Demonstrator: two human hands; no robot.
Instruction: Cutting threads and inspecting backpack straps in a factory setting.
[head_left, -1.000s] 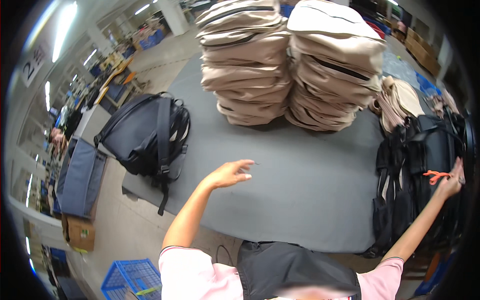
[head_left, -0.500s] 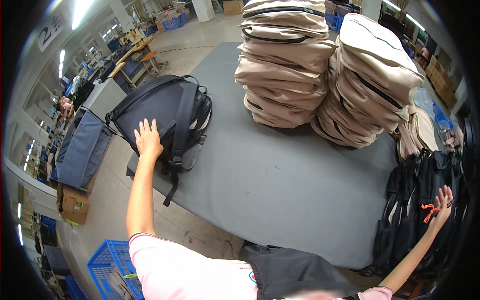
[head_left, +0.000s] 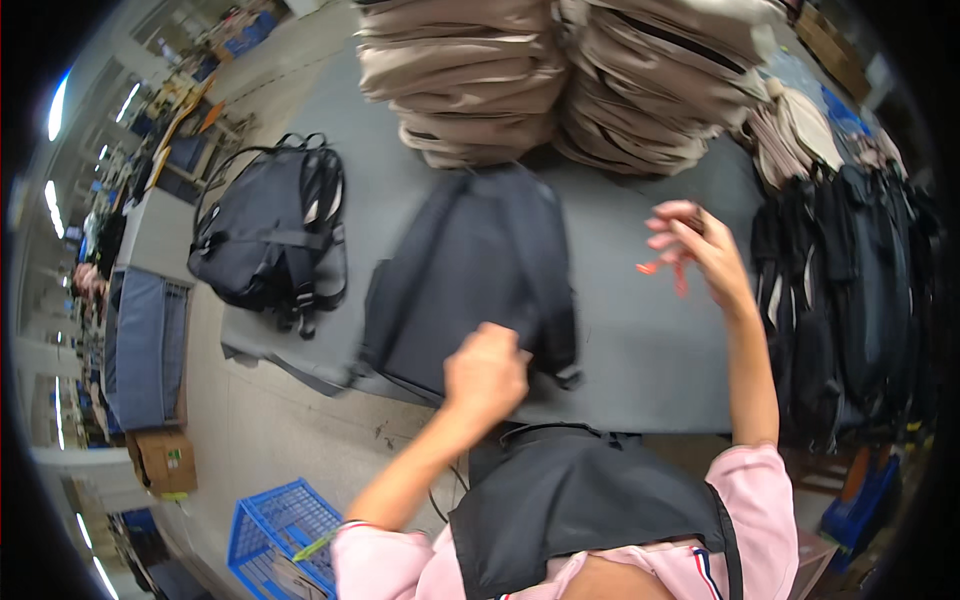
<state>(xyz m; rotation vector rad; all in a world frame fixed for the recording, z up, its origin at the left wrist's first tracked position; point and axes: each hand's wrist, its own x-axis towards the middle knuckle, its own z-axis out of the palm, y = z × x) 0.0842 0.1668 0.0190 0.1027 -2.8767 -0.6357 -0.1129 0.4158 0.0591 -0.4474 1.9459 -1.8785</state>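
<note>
A black backpack [head_left: 455, 270], blurred by motion, lies in front of me on the grey table, its shoulder straps facing up. My left hand [head_left: 485, 375] is closed at its near edge and appears to grip it; the exact hold is smeared. To the right of it, my right hand [head_left: 705, 255] is raised over the table, fingers curled round a small dark tool [head_left: 693, 222] that is mostly hidden. An orange cord [head_left: 680, 275] hangs from those fingers. Another black backpack [head_left: 270, 230] rests at the table's left edge, apart from both hands.
Two tall stacks of beige bags [head_left: 465, 75] stand at the table's far side. A row of black bags [head_left: 840, 300] hangs or leans along the right. A blue plastic crate [head_left: 285, 535] is on the floor at lower left, near a cardboard box [head_left: 162, 460].
A second black backpack has come to the middle of the table. My left hand has left the other backpack and closed at this one. My right hand has moved inward from the black bags.
</note>
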